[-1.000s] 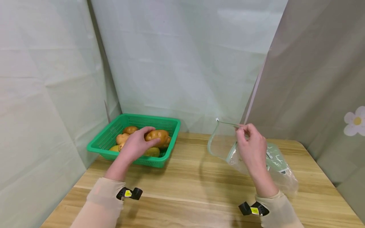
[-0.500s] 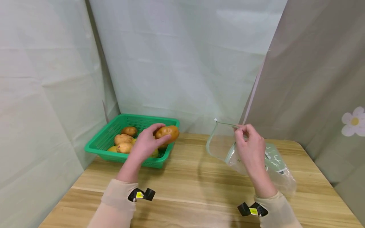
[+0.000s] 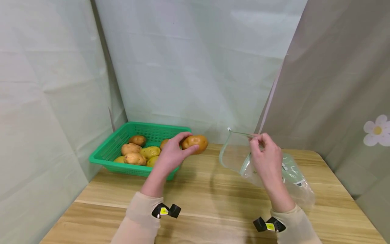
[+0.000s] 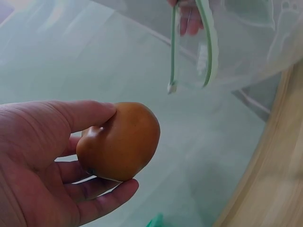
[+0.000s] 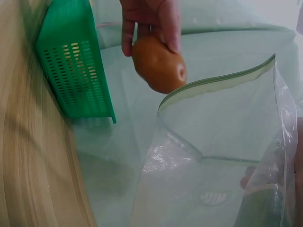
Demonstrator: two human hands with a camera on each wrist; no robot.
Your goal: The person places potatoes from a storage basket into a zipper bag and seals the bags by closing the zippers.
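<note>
Brown-skinned, firm and probably fairly heavy, a potato [image 3: 195, 143] is riding in the curled left hand [image 3: 171, 156] above the desk [image 3: 210, 200], while the right hand [image 3: 266, 158] is pinching a flimsy, slippery zip bag's [image 3: 289, 176] rim open.

At the top centre of the frame a hand [image 5: 151, 19] reaches down, its fingers curled round a brown potato [image 5: 158, 65] that hangs clear of everything else. Just below and to the right of the potato runs the green zip rim of a clear plastic bag [image 5: 213, 156], whose mouth gapes wide and fills the lower right of the frame. At the right edge, fingertips [image 5: 298, 156] show blurred through the bag's film. A green perforated basket [image 5: 75, 66] stands in the upper left. The wooden tabletop [image 5: 33, 179] runs down the left side.
</note>
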